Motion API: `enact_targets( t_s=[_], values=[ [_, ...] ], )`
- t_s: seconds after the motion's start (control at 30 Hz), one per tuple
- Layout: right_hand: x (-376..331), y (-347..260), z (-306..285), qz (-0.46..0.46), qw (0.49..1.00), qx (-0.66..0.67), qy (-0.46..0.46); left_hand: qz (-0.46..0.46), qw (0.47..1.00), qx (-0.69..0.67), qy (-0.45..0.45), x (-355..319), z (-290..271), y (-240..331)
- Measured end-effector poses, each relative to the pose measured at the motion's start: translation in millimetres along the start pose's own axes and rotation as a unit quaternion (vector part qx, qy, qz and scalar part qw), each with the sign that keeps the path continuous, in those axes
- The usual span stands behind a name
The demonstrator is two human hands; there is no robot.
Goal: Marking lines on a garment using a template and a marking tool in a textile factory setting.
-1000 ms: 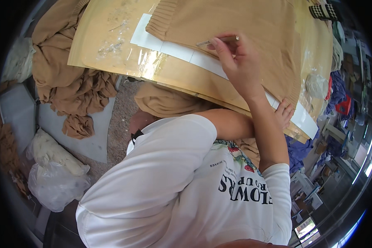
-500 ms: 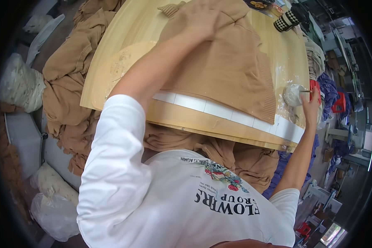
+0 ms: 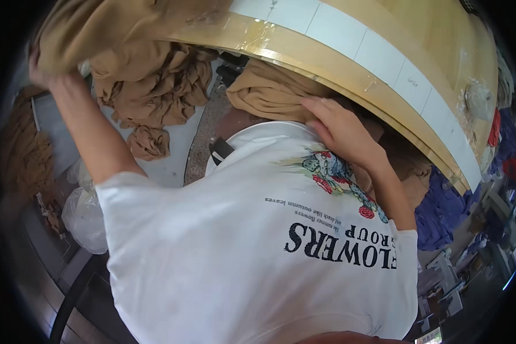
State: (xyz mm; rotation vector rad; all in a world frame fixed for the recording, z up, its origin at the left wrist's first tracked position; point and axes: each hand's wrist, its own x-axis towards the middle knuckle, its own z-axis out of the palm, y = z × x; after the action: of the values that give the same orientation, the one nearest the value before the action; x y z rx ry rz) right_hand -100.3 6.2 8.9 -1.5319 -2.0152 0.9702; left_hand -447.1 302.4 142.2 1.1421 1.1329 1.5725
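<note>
At the upper left, my left hand point(image 3: 45, 73) is closed on a tan knit sweater point(image 3: 97, 30), which hangs past the table's left end and is smeared by motion. Its fingers are partly hidden by the cloth. My right hand point(image 3: 343, 127) is by my waist below the table edge, fingers stretched out and thumb apart. Its fingertips touch or nearly touch a bundled tan knit garment point(image 3: 272, 89) under the table's front edge.
The pale wooden table point(image 3: 470, 69) has a curved front edge with a white measuring strip point(image 3: 378, 49). A clear plastic-looking container point(image 3: 479, 100) stands at its right. Heaped tan knits point(image 3: 149, 86) lie left, purple cloth point(image 3: 441, 212) right, and a plastic bag point(image 3: 85, 221) lower left.
The view has swung left. The sweater has gone from the tabletop to the left, carried by my left hand. My right hand has left the container and come down to my waist.
</note>
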Motion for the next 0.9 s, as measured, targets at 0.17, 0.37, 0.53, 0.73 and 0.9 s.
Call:
enact_targets(
  t_s=[0.17, 0.37, 0.53, 0.73, 0.9],
  values=[
    [42, 6, 66, -0.067, 0.954, -0.269, 0.117, -0.069, 0.968, -0.003, 0.240, -153, -273, -27],
    [25, -16, 54, -0.021, 0.973, 0.201, -0.108, -0.330, 0.890, 0.041, 0.312, -276, -358, -221],
    [10, -19, 53, 0.081, 0.959, 0.245, -0.116, -0.371, 0.879, 0.139, -0.266, -217, -43, -216],
    [5, -25, 65, 0.096, 0.965, 0.238, -0.061, -0.542, 0.769, 0.064, -0.334, -193, 51, -264],
    [2, -22, 66, 0.087, 0.969, 0.232, -0.021, -0.456, 0.819, 0.012, -0.348, -195, 18, -243]
  ],
)
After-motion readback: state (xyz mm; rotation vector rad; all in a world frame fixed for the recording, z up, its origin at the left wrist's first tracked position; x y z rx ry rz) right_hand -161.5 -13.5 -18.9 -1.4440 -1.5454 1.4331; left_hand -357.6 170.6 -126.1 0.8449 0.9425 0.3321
